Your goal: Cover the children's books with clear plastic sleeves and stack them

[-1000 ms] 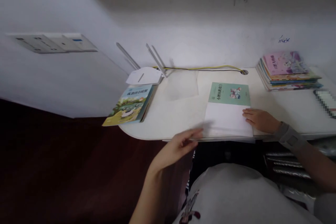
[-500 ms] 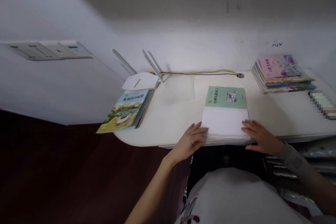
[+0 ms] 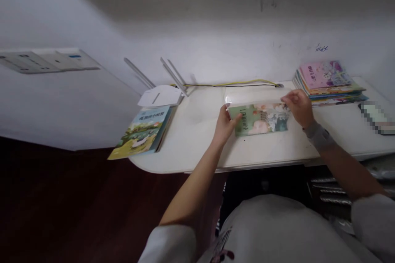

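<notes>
A green picture book lies in the middle of the white table, with a pale sheet or cover folded up along its far edge. My left hand is closed on the book's left edge, thumb on top. My right hand pinches the book's far right corner together with the sheet. The book looks slightly tilted up at the far side; I cannot tell whether it is off the table.
A white router with antennas stands at the back left, and a landscape picture book overhangs the table's left edge. A stack of children's books sits at the back right. A yellow and black cable runs along the wall.
Both hands moved from the near edge of the white sheet to the book's far side. The sheet that covered the book's near half has been turned away, and the cover shows.
</notes>
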`<state>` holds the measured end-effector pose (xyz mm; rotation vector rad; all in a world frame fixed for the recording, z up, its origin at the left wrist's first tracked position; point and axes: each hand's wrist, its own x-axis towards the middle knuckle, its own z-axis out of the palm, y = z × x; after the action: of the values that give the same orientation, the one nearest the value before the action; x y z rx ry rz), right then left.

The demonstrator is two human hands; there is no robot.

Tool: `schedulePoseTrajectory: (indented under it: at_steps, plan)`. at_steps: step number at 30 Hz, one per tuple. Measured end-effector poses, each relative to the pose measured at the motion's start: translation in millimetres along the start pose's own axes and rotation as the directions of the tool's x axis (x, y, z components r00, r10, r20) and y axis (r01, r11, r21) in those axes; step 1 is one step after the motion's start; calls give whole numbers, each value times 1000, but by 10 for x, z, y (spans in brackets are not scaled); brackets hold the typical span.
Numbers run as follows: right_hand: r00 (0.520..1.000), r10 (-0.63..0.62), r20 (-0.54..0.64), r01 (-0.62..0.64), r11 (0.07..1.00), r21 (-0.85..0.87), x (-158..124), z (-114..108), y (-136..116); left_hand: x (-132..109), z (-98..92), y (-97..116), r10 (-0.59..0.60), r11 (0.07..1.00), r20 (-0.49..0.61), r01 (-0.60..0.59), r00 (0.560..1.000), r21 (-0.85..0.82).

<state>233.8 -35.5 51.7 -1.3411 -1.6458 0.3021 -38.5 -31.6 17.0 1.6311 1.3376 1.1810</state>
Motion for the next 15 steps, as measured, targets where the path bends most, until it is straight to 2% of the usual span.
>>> schedulePoseTrajectory:
  at_steps: [3,6,8,11,13,15]
  plan:
    - [999,45,-29,-49,985,-165,228,305,272,232,161,-152,-55,967,-57,67,997,244]
    - [1000,-31,-2,27,899,-438,157,485,352,238,302,-159,-8,819,-92,59,996,571]
    - [989,-85,124,139,831,-538,40,591,305,187,440,-112,31,698,-18,-9,999,716]
    - [934,-128,333,303,777,-552,-88,776,209,142,677,-55,38,573,152,-146,988,806]
    - [903,-90,419,331,770,-546,-116,882,201,157,786,-58,2,532,225,-191,974,825]
    - [879,-17,476,313,774,-551,-113,925,263,192,812,-93,-44,518,262,-202,964,831]
